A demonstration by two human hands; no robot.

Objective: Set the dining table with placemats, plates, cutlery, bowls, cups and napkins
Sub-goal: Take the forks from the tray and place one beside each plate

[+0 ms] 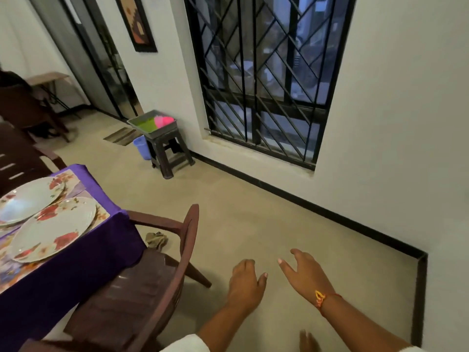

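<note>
Open floor (253, 212) ahead; the chair (187, 240) blocks the table (101, 240), seemingly close.

The dining table (76, 270) stands at my left, draped in purple down its side. Two round white plates lie flat on it, both printed with red flowers and brown leaves. The near plate (53, 228) sits close to the table's corner, on a floral placemat (101, 215) that shows past its rim. The far plate (28, 198) lies just behind it, cut off by the left edge of my view, on a second floral placemat (72, 177). Their rims meet in my view; I cannot tell whether they touch. Both plates are bare.
</note>
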